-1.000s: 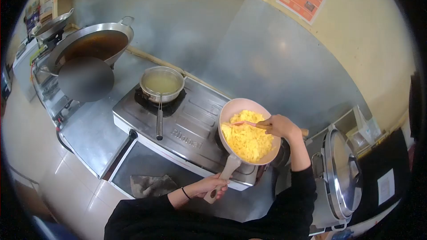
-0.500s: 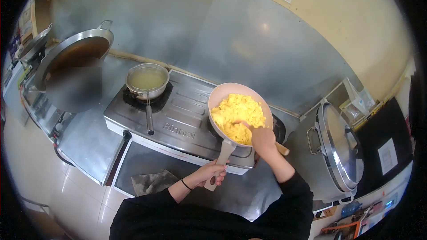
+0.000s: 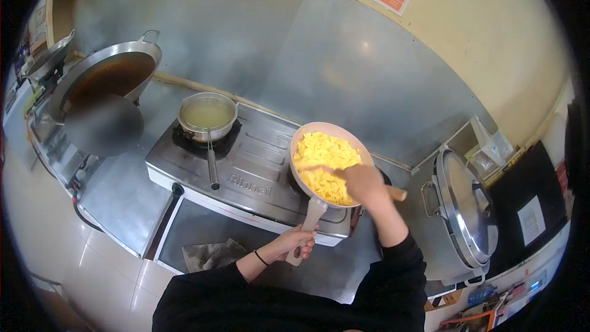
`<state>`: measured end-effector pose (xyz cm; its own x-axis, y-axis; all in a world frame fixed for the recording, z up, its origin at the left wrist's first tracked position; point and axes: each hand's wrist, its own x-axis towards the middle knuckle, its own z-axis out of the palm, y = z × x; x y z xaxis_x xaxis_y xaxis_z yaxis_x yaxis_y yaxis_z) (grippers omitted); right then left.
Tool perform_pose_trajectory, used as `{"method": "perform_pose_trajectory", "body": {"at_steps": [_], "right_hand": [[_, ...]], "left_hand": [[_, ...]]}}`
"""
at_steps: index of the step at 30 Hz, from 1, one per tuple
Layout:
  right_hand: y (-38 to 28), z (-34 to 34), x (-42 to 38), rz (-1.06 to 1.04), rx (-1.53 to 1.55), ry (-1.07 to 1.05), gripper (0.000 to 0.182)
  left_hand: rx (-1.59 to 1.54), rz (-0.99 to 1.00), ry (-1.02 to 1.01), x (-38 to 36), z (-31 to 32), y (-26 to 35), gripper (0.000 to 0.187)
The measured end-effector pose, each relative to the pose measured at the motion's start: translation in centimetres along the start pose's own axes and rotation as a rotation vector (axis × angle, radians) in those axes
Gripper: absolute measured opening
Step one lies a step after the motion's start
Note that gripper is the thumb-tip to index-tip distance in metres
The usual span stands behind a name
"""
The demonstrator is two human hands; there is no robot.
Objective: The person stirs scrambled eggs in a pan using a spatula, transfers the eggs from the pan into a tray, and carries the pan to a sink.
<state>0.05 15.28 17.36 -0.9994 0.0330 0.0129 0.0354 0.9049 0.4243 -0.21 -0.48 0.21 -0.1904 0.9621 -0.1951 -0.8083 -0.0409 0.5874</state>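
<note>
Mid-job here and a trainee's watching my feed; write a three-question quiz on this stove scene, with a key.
1. True or false: the left hand grips the frying pan handle.
2. What does the right hand hold at the scrambled eggs?
A) tongs
B) wooden-handled utensil
C) knife
3. Fill in: the lettering on the two-burner stove reads ____.

Key: 1. True; 2. B; 3. Rinnai.

Steel stove (image 3: 252, 154) under a small pot (image 3: 224, 131) and pale pan (image 3: 340, 130)
</note>
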Motion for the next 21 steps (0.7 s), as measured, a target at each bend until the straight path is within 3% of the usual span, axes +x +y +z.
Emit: {"method": "perform_pose_trajectory", "body": {"at_steps": [4, 7, 10, 12, 14, 17, 19, 21], "right_hand": [[-2.8, 4.9, 1.9, 0.137, -0.018, -0.114, 0.019], [-2.4, 8.8, 5.2, 0.416, -0.096, -0.078, 0.018], [2.7, 12.1, 6.6, 0.388, 0.022, -0.018, 0.018], [5.6, 10.5, 4.7, 0.347, -0.062, 0.041, 0.018], [6.6, 6.2, 1.6, 0.361, 0.092, 0.053, 0.019], [4.2, -1.5, -3.3, 0.345, 0.122, -0.06, 0.021], [3.2, 0.7, -4.5, 0.151, 0.042, -0.059, 0.017], [0.2, 3.1, -3.2, 0.229, 0.022, -0.12, 0.021]], "left_hand": [[0.054, 0.008, 0.032, -0.2, 0.3, 0.5, 0.035], [0.023, 0.002, 0.031, -0.2, 0.2, 0.2, 0.035], [0.002, 0.002, 0.022, -0.1, 0.1, 0.0, 0.036], [0.022, 0.001, 0.025, -0.1, 0.1, 0.1, 0.036], [0.066, -0.004, 0.03, 0.0, 0.0, 0.1, 0.035], [0.072, 0.008, 0.026, 0.4, -0.6, -0.3, 0.034], [0.043, 0.005, 0.009, 0.4, -0.6, -0.3, 0.034], [0.017, -0.001, -0.003, 0.5, -0.8, -0.4, 0.034]]}}
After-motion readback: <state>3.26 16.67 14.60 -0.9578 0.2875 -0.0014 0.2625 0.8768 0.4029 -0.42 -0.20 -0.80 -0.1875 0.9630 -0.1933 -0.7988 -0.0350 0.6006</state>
